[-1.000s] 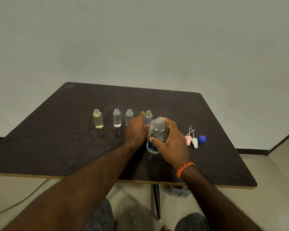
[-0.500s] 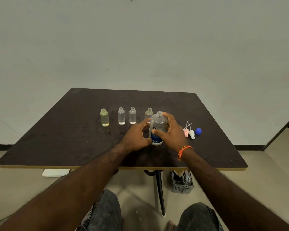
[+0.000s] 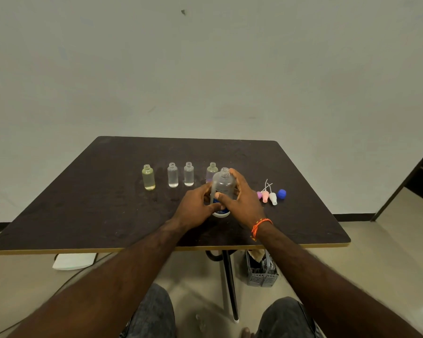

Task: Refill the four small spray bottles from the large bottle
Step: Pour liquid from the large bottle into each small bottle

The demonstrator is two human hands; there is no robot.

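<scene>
The large clear bottle (image 3: 224,185) with a blue label stands uncapped on the dark table (image 3: 88,211). My right hand (image 3: 242,201) wraps around its right side and my left hand (image 3: 195,208) grips its lower left side. Behind it runs a row of small open bottles: a yellowish bottle (image 3: 148,177) at the left, two clear bottles (image 3: 172,175) (image 3: 188,174) in the middle, and a fourth small bottle (image 3: 211,170) partly hidden behind the large one.
Pink and white spray tops (image 3: 269,195) and a blue cap (image 3: 281,193) lie on the table right of my right hand. Under the table stand a grey basket (image 3: 261,272) and a black table leg (image 3: 230,284); a white object (image 3: 73,261) lies on the floor.
My left hand has come away from the fourth small bottle and closed on the large bottle's left side. The view has pulled back and tilted up.
</scene>
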